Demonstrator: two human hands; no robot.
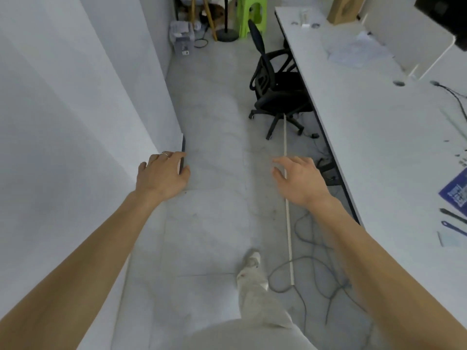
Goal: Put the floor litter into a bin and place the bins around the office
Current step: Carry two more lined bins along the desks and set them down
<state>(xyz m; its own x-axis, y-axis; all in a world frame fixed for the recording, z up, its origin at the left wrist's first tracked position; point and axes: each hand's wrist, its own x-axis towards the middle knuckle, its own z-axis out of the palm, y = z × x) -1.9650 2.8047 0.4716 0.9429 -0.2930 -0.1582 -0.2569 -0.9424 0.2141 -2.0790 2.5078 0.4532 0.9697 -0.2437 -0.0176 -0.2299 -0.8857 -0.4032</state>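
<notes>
My left hand [161, 173] is stretched forward with loosely curled fingers and holds nothing; it hovers by the dark end edge [183, 145] of the white partition wall. My right hand [298, 178] is stretched forward too, fingers spread and empty, above the grey floor [214, 109]. A clear plastic container [182, 37] stands on the floor in the far corner, with a small white object [185, 53] lying in front of it. I see no bin that I can tell as one, and no litter near my hands.
A black office chair [275, 89] stands at the long white desk [366, 117] on the right. A thin white strip [288, 223] and loose cables [310, 269] lie along the floor. A green stool [250, 16] and a black stand base [227, 35] are at the far end. My foot [250, 269] steps forward.
</notes>
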